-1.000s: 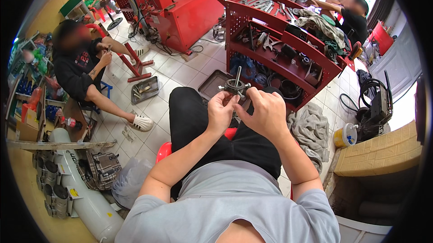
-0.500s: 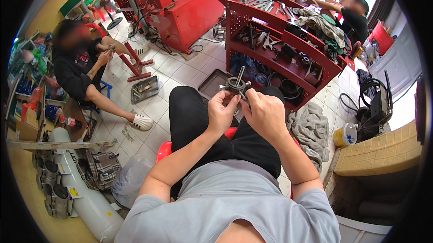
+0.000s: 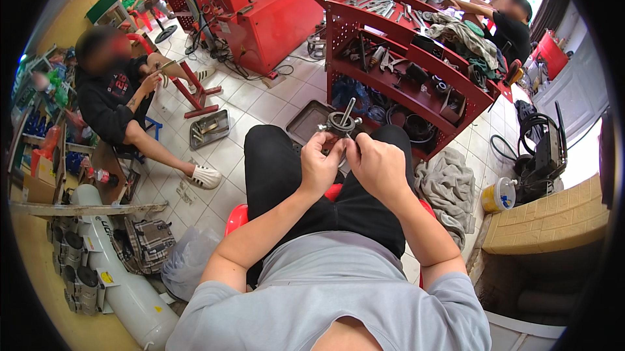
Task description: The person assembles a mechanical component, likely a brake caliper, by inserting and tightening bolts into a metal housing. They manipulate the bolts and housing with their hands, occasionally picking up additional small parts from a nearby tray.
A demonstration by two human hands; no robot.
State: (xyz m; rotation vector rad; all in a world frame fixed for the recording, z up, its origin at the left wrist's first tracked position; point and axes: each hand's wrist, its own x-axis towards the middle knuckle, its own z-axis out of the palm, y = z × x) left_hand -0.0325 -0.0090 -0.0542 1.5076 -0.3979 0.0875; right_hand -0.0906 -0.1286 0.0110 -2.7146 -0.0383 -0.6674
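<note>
Above the lap, left hand [image 3: 320,167] and right hand [image 3: 377,167] still clamped on metal part [image 3: 341,123], barely shifted.

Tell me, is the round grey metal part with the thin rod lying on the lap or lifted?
Lifted. Both hands, left hand and right hand, hold the round grey metal part above the knees, its rod tilted up.

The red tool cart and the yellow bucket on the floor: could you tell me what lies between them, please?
In the head view, a crumpled grey cloth lies on the tiled floor between the red tool cart and the yellow bucket.
</note>
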